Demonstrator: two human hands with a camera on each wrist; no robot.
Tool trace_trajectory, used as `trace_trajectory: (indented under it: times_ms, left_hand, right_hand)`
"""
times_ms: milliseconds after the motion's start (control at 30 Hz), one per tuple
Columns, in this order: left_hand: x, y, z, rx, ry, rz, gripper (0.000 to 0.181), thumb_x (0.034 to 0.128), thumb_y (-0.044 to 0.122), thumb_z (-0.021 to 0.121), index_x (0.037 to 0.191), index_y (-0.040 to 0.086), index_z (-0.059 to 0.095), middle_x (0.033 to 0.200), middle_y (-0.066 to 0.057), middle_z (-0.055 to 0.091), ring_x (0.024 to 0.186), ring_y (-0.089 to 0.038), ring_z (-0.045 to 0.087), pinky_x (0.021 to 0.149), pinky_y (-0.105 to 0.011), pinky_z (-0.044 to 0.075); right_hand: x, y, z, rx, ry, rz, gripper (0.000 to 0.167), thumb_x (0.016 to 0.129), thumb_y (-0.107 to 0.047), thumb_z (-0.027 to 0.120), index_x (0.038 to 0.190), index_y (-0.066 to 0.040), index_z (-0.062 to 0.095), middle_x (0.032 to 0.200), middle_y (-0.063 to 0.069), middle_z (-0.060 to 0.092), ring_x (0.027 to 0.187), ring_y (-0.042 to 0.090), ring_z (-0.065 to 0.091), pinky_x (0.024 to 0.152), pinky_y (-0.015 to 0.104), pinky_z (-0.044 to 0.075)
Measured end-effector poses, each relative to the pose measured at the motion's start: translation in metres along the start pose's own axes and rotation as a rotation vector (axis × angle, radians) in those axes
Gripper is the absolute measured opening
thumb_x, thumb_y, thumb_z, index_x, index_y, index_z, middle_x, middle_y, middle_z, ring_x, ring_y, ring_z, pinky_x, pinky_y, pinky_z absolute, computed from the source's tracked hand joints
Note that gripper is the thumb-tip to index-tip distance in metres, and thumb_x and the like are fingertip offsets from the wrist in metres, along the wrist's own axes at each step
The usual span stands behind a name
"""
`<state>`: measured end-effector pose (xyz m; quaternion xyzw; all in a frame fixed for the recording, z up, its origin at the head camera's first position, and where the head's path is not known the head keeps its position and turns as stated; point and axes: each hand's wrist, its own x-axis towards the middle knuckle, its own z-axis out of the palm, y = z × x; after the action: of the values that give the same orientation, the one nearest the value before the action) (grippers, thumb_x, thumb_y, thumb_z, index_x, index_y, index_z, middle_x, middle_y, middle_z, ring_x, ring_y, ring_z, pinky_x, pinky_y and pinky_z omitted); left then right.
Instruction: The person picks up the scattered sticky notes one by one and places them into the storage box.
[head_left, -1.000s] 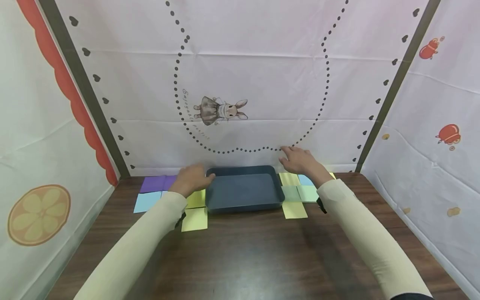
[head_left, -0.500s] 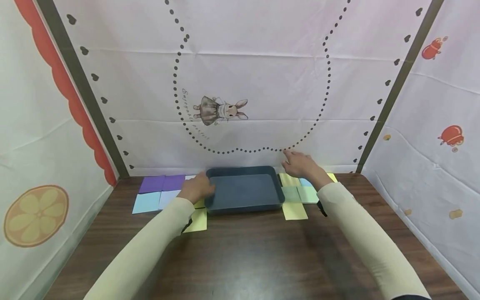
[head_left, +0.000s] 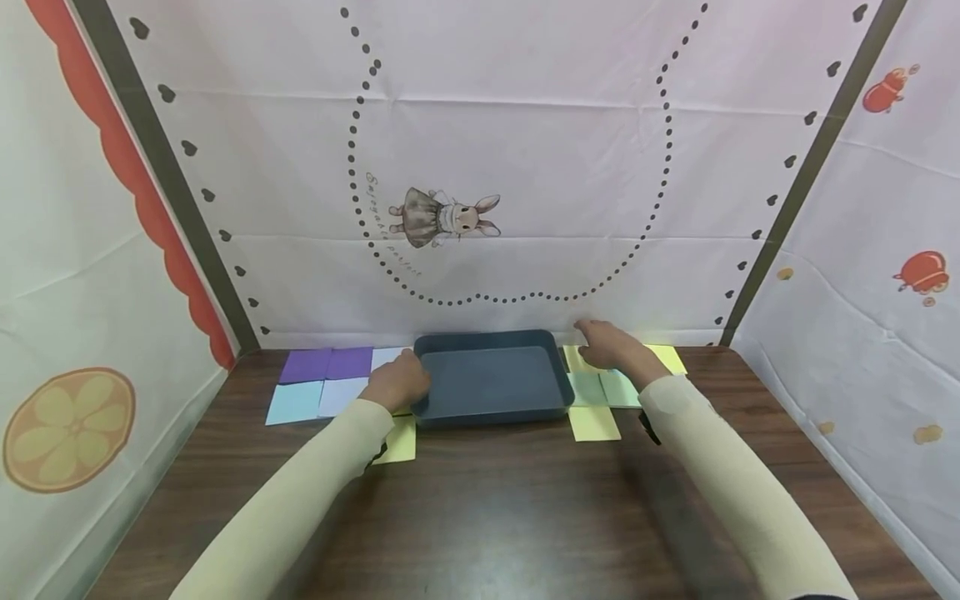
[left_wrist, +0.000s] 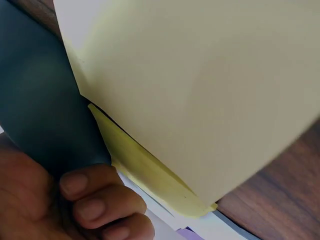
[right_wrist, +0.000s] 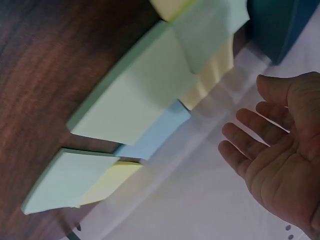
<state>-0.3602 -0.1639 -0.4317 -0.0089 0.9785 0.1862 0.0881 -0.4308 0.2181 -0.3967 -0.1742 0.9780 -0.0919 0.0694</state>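
Observation:
A dark blue-grey rectangular tray (head_left: 495, 379) lies on the table against the back curtain. My left hand (head_left: 400, 381) grips its left rim; in the left wrist view the curled fingers (left_wrist: 107, 205) lie against the tray's wall (left_wrist: 45, 100). Over the sticky notes by the tray's right end, my right hand (head_left: 611, 346) holds nothing. Seen from the right wrist, its fingers (right_wrist: 250, 142) are spread and loosely bent, apart from the tray corner (right_wrist: 272, 30). Pale green sticky notes (head_left: 619, 389) and a yellow one (head_left: 595, 423) lie below that hand.
Left of the tray lie purple sticky notes (head_left: 306, 367), a light blue one (head_left: 295, 403), a pale lilac one (head_left: 341, 395) and a yellow one (head_left: 397, 439). Printed curtains (head_left: 525, 192) enclose the back and sides of the brown wooden table (head_left: 495, 517).
My left hand has moved right onto the tray's left rim and its fingers have curled. My right hand has come down slightly, toward the notes. The tray shows no clear movement.

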Motion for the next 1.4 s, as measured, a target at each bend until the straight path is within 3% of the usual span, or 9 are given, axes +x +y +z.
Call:
trace_trajectory:
  times_ms: [133, 267, 367, 500, 767, 1000, 1100, 1300, 1400]
  left_hand:
    - [0.011, -0.002, 0.005, 0.005, -0.021, 0.012, 0.061, 0.1104, 0.020, 0.038, 0.155, -0.022, 0.036, 0.118, -0.028, 0.075, 0.093, -0.037, 0.070, 0.096, -0.060, 0.062]
    - [0.051, -0.021, 0.024, 0.007, -0.054, 0.037, 0.061, 0.1099, 0.020, 0.037, 0.155, -0.021, 0.032, 0.113, -0.027, 0.073, 0.086, -0.036, 0.069, 0.082, -0.057, 0.063]
    - [0.074, -0.032, 0.035, 0.018, -0.081, 0.053, 0.060, 0.1105, 0.020, 0.038, 0.157, -0.019, 0.031, 0.107, -0.024, 0.071, 0.084, -0.036, 0.070, 0.079, -0.055, 0.062]
    - [0.085, -0.034, 0.037, 0.043, -0.119, 0.045, 0.062, 0.1125, 0.021, 0.036, 0.160, -0.017, 0.026, 0.103, -0.017, 0.070, 0.084, -0.033, 0.071, 0.076, -0.050, 0.061]
    - [0.073, -0.029, 0.030, 0.040, -0.138, 0.015, 0.065, 0.1117, 0.019, 0.032, 0.164, -0.018, 0.020, 0.112, -0.024, 0.072, 0.090, -0.035, 0.071, 0.081, -0.052, 0.060]
    - [0.017, 0.001, 0.004, 0.014, -0.085, 0.006, 0.059, 0.1140, 0.017, 0.032, 0.161, -0.018, 0.027, 0.119, -0.027, 0.073, 0.097, -0.038, 0.071, 0.098, -0.058, 0.060]
    - [0.026, -0.004, 0.011, 0.061, -0.073, 0.016, 0.059, 0.1136, 0.019, 0.033, 0.158, -0.019, 0.030, 0.114, -0.025, 0.075, 0.093, -0.035, 0.070, 0.096, -0.058, 0.060]
    - [0.065, -0.024, 0.035, 0.108, -0.068, 0.033, 0.066, 0.1138, 0.023, 0.033, 0.165, -0.018, 0.026, 0.119, -0.030, 0.077, 0.098, -0.040, 0.075, 0.098, -0.064, 0.060]
    - [0.068, -0.028, 0.039, 0.109, -0.047, 0.031, 0.066, 0.1132, 0.023, 0.033, 0.165, -0.018, 0.026, 0.126, -0.032, 0.076, 0.107, -0.046, 0.077, 0.101, -0.066, 0.059]
  right_hand:
    - [0.029, 0.038, 0.027, -0.016, -0.002, -0.028, 0.055, 0.107, -0.013, 0.065, 0.158, 0.004, 0.056, 0.160, 0.029, 0.061, 0.152, 0.049, 0.057, 0.128, 0.064, 0.044]
    - [0.047, 0.066, 0.046, -0.003, -0.007, -0.011, 0.052, 0.106, -0.016, 0.070, 0.155, -0.002, 0.062, 0.159, 0.023, 0.064, 0.151, 0.045, 0.059, 0.127, 0.062, 0.046]
    - [0.030, 0.053, 0.038, -0.018, -0.021, 0.004, 0.051, 0.108, -0.016, 0.070, 0.156, -0.001, 0.061, 0.160, 0.024, 0.063, 0.150, 0.047, 0.060, 0.126, 0.063, 0.047]
    - [0.001, 0.029, 0.023, -0.029, -0.024, -0.009, 0.049, 0.112, -0.015, 0.065, 0.158, 0.002, 0.057, 0.161, 0.027, 0.061, 0.149, 0.049, 0.059, 0.125, 0.062, 0.048]
    - [-0.004, 0.024, 0.025, -0.022, -0.008, -0.013, 0.051, 0.113, -0.016, 0.065, 0.160, 0.002, 0.055, 0.153, 0.026, 0.066, 0.144, 0.048, 0.063, 0.123, 0.062, 0.050]
    - [0.032, 0.072, 0.052, -0.031, 0.050, -0.123, 0.051, 0.108, -0.023, 0.074, 0.153, -0.002, 0.062, 0.149, 0.023, 0.069, 0.137, 0.046, 0.067, 0.116, 0.063, 0.053]
    - [0.044, 0.091, 0.067, -0.001, 0.075, -0.155, 0.050, 0.108, -0.024, 0.073, 0.152, -0.004, 0.063, 0.150, 0.022, 0.068, 0.138, 0.047, 0.066, 0.116, 0.063, 0.053]
    - [0.023, 0.070, 0.053, -0.019, 0.038, -0.105, 0.055, 0.111, -0.028, 0.070, 0.159, -0.006, 0.058, 0.163, 0.027, 0.058, 0.151, 0.054, 0.054, 0.121, 0.076, 0.043]
    - [0.027, 0.075, 0.054, -0.035, 0.024, -0.122, 0.058, 0.111, -0.033, 0.071, 0.160, -0.006, 0.057, 0.163, 0.027, 0.057, 0.149, 0.055, 0.053, 0.118, 0.078, 0.043]
